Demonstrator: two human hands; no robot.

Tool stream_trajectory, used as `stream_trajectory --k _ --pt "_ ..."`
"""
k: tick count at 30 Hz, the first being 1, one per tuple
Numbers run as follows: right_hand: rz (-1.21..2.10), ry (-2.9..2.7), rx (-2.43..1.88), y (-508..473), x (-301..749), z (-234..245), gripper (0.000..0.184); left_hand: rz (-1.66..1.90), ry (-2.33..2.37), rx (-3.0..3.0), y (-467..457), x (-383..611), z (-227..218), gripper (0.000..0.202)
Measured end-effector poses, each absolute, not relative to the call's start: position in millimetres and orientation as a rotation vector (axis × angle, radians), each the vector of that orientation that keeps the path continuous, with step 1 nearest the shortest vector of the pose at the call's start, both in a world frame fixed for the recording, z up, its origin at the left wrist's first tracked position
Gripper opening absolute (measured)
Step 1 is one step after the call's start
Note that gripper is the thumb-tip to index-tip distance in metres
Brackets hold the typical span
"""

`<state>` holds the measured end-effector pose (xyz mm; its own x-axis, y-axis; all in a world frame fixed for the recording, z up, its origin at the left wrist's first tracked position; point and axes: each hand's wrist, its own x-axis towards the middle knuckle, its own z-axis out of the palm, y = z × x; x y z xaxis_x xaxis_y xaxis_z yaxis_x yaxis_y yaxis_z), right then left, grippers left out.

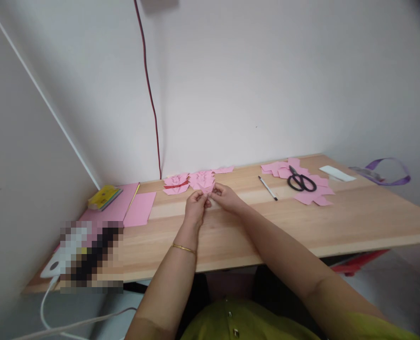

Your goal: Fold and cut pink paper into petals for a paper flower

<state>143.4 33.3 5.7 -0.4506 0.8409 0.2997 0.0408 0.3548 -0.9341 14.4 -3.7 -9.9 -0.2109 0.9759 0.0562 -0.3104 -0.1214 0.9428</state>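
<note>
My left hand point(195, 207) and my right hand point(227, 197) meet over the middle of the table, fingers pinched together. Between their fingertips is a small piece of pink paper point(207, 190), partly covered by the fingers. Just beyond it lie folded pink paper shapes point(200, 178), and I cannot tell whether the held piece is joined to them. More folded pink shapes point(176, 184) with a red strip across them sit to the left. A flat pink scrap point(224, 169) rests by the wall.
Black-handled scissors point(302, 183) lie on pink cut-outs point(318, 192) at the right. Nearby are a pen point(267, 187), a white strip point(337, 173) and a purple strap point(404, 174). Pink sheets point(142, 208), a yellow pad point(103, 197) and a white power strip point(52, 267) are left.
</note>
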Motion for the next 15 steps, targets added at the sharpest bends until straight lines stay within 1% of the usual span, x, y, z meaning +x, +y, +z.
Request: stream_trajectory --k 8,15 --pt "1.177 -1.778 -0.821 35.2 142.9 3.1 0.016 1.552 1.051 0.898 -2.9 14.1 -10.4 0.024" --pt "1.206 -1.777 -0.752 32.1 142.4 7.0 0.019 1.554 1.064 0.898 -3.7 14.2 -8.9 0.023"
